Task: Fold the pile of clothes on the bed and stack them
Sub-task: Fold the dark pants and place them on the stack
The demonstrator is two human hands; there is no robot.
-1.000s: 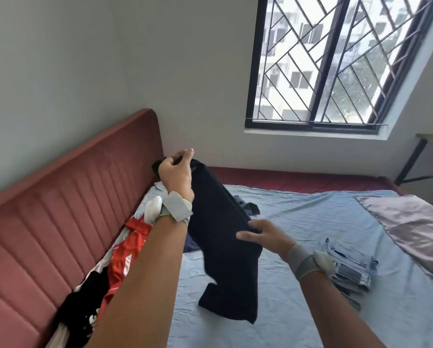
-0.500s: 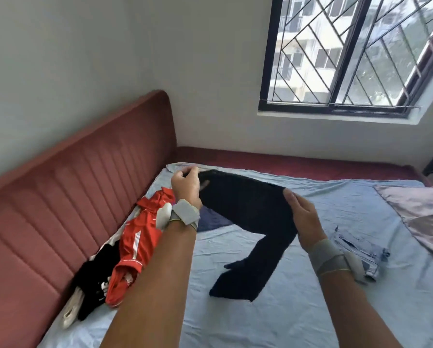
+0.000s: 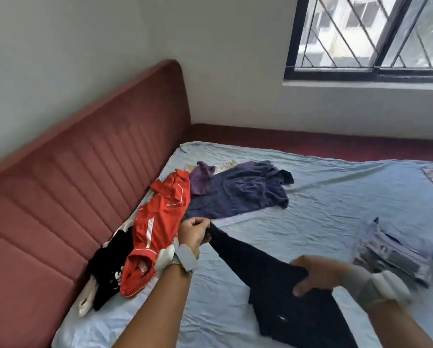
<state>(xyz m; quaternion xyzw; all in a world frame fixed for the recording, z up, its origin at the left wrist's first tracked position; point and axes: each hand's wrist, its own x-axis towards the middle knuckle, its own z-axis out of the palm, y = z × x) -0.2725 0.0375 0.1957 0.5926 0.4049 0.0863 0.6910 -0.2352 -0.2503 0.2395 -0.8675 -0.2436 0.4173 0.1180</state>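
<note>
My left hand (image 3: pixel 194 232) pinches one end of the dark trousers (image 3: pixel 273 285), red jersey (image 3: pixel 157 234) just left of it; my right hand (image 3: pixel 313 275) grips the middle, blurred. Loose legs draping on the bed (image 3: pixel 323 202) could bunch, folding crooked.

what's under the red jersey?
The red jersey overlaps a black garment with white print at its left and the blue sheet. How far the black garment runs beneath is hidden.
</note>
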